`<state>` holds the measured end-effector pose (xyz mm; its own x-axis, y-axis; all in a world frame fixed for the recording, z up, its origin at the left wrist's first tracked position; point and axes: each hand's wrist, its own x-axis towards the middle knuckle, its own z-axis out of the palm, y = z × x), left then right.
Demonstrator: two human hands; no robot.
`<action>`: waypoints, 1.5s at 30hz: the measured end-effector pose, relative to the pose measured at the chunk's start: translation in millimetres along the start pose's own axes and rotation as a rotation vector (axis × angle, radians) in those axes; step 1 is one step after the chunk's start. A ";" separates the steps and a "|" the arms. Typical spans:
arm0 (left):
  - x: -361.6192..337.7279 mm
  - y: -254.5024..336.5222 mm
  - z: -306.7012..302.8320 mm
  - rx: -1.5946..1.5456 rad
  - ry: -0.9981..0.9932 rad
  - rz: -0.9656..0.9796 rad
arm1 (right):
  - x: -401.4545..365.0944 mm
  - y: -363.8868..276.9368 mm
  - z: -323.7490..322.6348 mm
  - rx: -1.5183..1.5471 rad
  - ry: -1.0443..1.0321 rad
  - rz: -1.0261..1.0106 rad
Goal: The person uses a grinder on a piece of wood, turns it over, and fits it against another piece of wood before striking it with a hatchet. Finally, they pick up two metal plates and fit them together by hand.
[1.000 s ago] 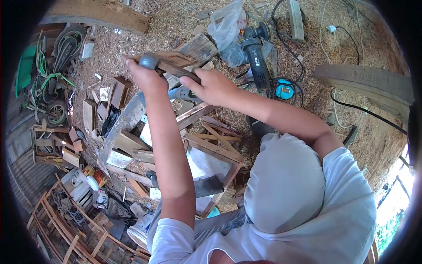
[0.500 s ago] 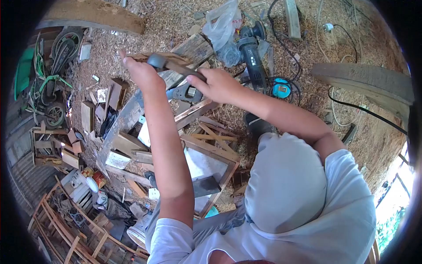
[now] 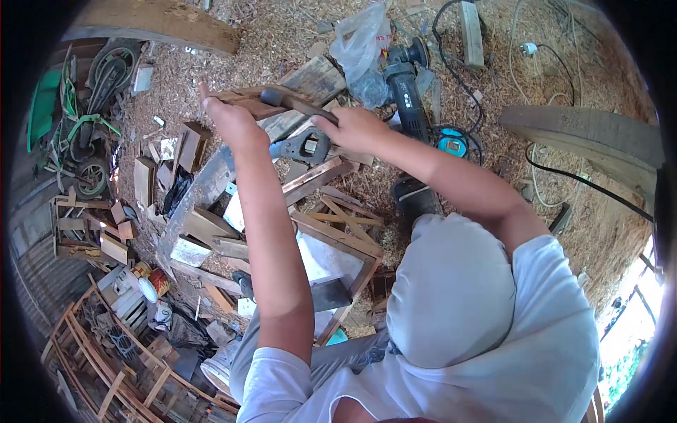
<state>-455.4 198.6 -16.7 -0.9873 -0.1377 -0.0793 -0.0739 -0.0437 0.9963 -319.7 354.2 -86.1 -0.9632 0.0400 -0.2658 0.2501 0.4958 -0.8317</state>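
My left hand (image 3: 236, 127) is closed on the left end of a wooden piece (image 3: 261, 101), with a finger sticking up beyond it. My right hand (image 3: 352, 128) grips the handle of a hammer (image 3: 300, 104), whose dark head lies over the wooden piece. Beneath the wood runs a worn plank (image 3: 314, 81). A handsaw with a grey handle (image 3: 308, 146) rests just below, between my forearms.
An angle grinder (image 3: 407, 92) lies beside a clear plastic bag (image 3: 358, 53). Thick beams (image 3: 585, 130) stand at the right and upper left. Wood offcuts, a wooden frame (image 3: 367, 278) and a small motorbike (image 3: 92, 127) fill the left and middle.
The hammer head has shifted slightly right, and its handle and my right hand have moved a little. More of the saw handle shows. The view has shifted slightly.
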 end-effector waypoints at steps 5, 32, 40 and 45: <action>0.1 -0.7 -4.2 -0.020 0.004 -0.077 | -12.8 -43.9 -15.5 0.057 -0.015 0.015; 15.0 -7.9 19.9 0.109 0.014 0.101 | 7.8 37.8 17.4 0.348 -0.024 0.281; 6.3 -1.0 10.5 -0.020 -0.013 0.000 | 1.6 -83.8 -38.7 0.682 0.028 -0.118; 7.6 0.4 3.1 0.129 0.010 -0.038 | -0.3 -6.3 1.3 0.161 0.058 -0.012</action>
<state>-463.3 200.6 -16.9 -0.9820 -0.1485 -0.1166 -0.1292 0.0785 0.9885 -320.8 350.0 -81.5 -0.9691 0.0876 -0.2306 0.2467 0.3513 -0.9032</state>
